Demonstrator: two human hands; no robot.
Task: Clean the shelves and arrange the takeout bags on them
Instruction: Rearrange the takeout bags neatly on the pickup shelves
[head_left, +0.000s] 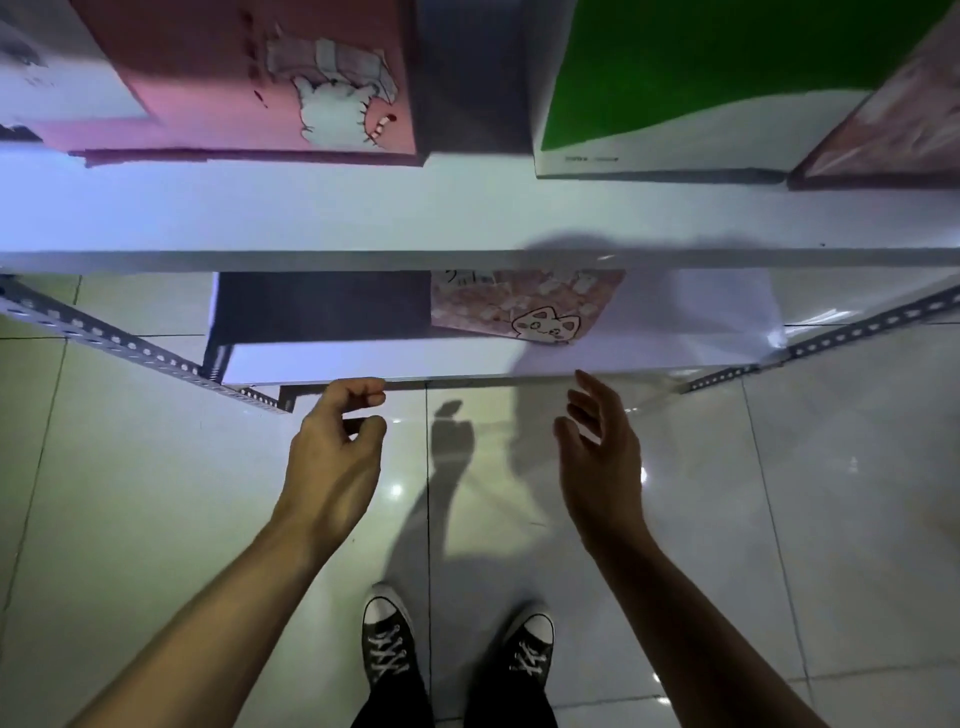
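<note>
Your left hand (337, 441), fingers loosely curled, empty, near lower shelf (467, 364) edge; right hand (597, 447), fingers apart, poised toward pink cat bag (524, 306).

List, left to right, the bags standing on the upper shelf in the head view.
White bag at the far left edge → pink bag with a cat drawing → green and white bag → pinkish bag at the right edge.
</note>
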